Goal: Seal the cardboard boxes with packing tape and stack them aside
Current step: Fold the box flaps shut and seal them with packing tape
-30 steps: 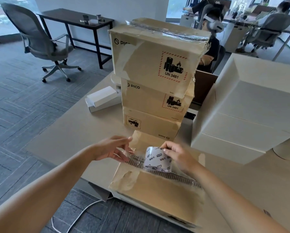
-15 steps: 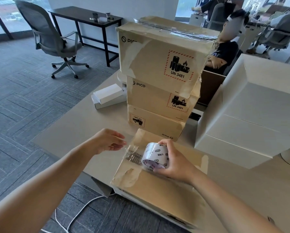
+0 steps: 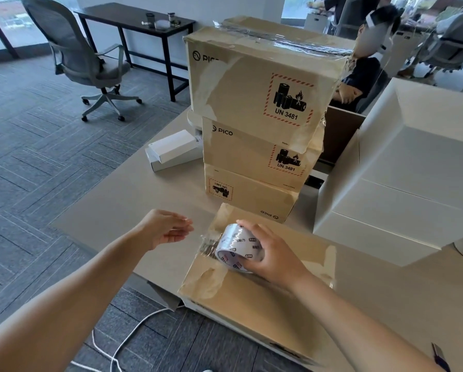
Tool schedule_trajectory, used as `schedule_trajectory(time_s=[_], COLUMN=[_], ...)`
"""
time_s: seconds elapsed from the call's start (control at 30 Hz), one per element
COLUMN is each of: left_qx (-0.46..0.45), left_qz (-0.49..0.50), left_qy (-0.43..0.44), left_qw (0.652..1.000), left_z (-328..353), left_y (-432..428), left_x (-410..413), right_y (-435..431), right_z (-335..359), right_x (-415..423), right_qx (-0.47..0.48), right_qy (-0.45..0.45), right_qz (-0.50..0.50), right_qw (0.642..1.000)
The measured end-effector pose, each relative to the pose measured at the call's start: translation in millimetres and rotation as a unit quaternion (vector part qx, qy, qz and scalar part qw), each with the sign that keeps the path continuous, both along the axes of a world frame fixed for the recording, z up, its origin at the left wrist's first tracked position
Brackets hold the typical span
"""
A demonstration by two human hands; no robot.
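Cardboard box (image 3: 254,304) at the near edge of the desk (image 3: 133,200) is mid-sealing: right hand (image 3: 277,260) grasps the tape roll (image 3: 235,247) on its lid, left hand (image 3: 165,230) hovers released beside it; next, probably, pulling tape along the seam.

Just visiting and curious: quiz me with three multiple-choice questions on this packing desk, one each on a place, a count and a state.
1. Where is the white printed roll of packing tape? A) on a wall shelf B) in a drawer C) on the near brown cardboard box
2. How many brown boxes form the stack behind it? A) one B) three C) five
3. How is the left hand? A) open, holding nothing B) gripping the tape C) pressing the stack
Answers: 1 C, the right hand holds it on that box's top. 2 B, three lie one atop another. 3 A, its fingers are relaxed, touching nothing.
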State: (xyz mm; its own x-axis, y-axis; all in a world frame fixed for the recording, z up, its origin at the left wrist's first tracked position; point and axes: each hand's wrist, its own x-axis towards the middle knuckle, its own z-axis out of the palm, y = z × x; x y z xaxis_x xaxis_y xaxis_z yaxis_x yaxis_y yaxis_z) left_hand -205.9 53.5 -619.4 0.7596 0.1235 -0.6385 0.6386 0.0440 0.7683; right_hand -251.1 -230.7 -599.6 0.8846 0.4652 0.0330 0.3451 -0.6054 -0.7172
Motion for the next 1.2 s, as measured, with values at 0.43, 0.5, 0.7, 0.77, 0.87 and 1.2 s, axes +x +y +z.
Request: schedule_trajectory(time_s=[0.43, 0.5, 0.7, 0.77, 0.87, 1.2], left_qx=[-0.021, -0.022, -0.007, -0.016, -0.021, 0.015], left_qz=[0.046, 0.039, 0.049, 0.034, 0.037, 0.067], left_qy=[0.001, 0.006, 0.002, 0.008, 0.020, 0.029], left_qw=[0.999, 0.999, 0.999, 0.999, 0.999, 0.997], left_z=[1.2, 0.7, 3.5, 6.2, 2.7, -16.1], left_y=[15.7, 15.0, 27.4, 32.0, 36.3, 38.9], left_x=[-1.1, -1.4, 0.1, -0.4, -1.0, -0.6], right_y=[-19.0, -16.6, -27.8, -32.4, -27.2, -7.7], right_z=[3.1, 3.7, 9.5, 13.4, 16.0, 16.7], right_x=[2.7, -2.7, 5.6, 7.5, 6.3, 2.0], right_qx=[-0.002, -0.013, -0.140, -0.171, -0.202, -0.202], right_qy=[0.030, -0.005, -0.066, -0.043, -0.030, -0.061], right_qz=[0.003, 0.005, 0.000, 0.003, 0.014, -0.015], right_qw=[1.000, 1.000, 0.988, 0.984, 0.979, 0.977])
